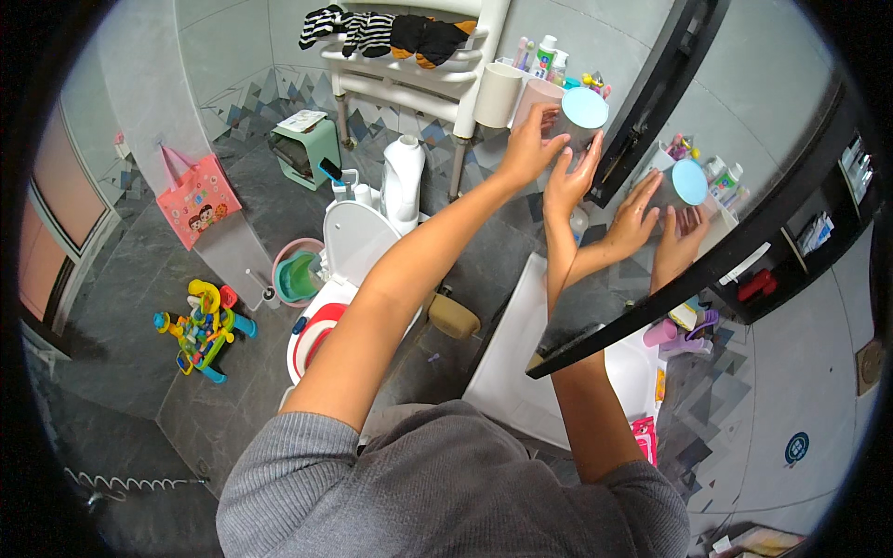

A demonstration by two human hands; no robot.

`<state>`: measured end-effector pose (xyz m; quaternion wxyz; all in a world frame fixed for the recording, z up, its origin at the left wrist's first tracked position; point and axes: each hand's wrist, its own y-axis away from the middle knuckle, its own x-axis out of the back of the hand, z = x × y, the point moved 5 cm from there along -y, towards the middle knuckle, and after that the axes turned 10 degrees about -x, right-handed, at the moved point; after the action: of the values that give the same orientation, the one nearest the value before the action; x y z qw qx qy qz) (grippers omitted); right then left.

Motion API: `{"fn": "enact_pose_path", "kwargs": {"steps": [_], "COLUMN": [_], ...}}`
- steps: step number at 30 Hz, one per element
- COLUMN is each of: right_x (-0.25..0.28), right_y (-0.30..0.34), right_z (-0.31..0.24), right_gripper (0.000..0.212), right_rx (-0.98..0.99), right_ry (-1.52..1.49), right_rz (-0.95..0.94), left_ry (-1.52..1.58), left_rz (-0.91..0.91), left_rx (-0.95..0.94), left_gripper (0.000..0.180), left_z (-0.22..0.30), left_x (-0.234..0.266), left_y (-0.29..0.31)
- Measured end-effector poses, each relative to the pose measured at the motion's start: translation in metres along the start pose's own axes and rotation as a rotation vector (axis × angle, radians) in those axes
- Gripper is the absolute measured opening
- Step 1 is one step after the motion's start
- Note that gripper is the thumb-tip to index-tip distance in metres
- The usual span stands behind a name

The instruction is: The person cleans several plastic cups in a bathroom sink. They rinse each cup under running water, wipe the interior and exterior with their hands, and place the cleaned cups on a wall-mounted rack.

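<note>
Hands meet around a grey cup (577,126) with a pale blue round end, held up at the far side of the scene, right against the dark frame of a mirror (651,102). The left hand (530,144) wraps the cup's left side, fingers curled over the top edge, while the right hand (572,177) lies flat against its near lower side, fingers spread and pointing up; both are grasping the cup between them, neither is clenched into a fist. The cup's long axis tilts, with its blue round end turned toward the far right and up, and its body running back toward the palms. Both arms reach well forward and are nearly straight; the left forearm comes in from the near left, the right one rises from under the mirror's lower edge. To the right, the mirror repeats the same pair of hands and the same cup (679,186) as a reflection. Just left of the held cup, a white cup (498,93) and a pink one (532,93) hang on the white rail (409,70), with tubes and bottles behind them. Below the arms lie a white sink (507,372), near and right, and a toilet (349,242), further left on the floor.
</note>
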<state>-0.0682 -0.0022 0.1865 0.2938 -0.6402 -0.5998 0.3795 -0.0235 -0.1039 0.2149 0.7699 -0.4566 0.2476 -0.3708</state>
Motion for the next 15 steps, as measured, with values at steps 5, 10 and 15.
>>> {"fn": "enact_pose_path", "kwargs": {"steps": [5, 10, 15], "right_x": [0.001, 0.000, -0.009], "right_y": [0.000, -0.005, -0.001], "right_z": [0.004, 0.009, 0.014], "right_gripper": [0.058, 0.064, 0.068], "right_rx": [0.005, 0.006, 0.020], "right_ry": [0.061, 0.097, 0.104], "right_rz": [-0.046, -0.074, -0.086], "left_ry": [-0.029, -0.098, -0.132], "left_rz": [-0.003, -0.070, -0.109], "left_rx": [-0.017, 0.003, 0.002], "left_gripper": [0.044, 0.054, 0.062], "left_z": [-0.004, -0.020, -0.031], "left_x": [-0.003, -0.009, -0.004], "left_y": [0.002, 0.000, 0.007]}}
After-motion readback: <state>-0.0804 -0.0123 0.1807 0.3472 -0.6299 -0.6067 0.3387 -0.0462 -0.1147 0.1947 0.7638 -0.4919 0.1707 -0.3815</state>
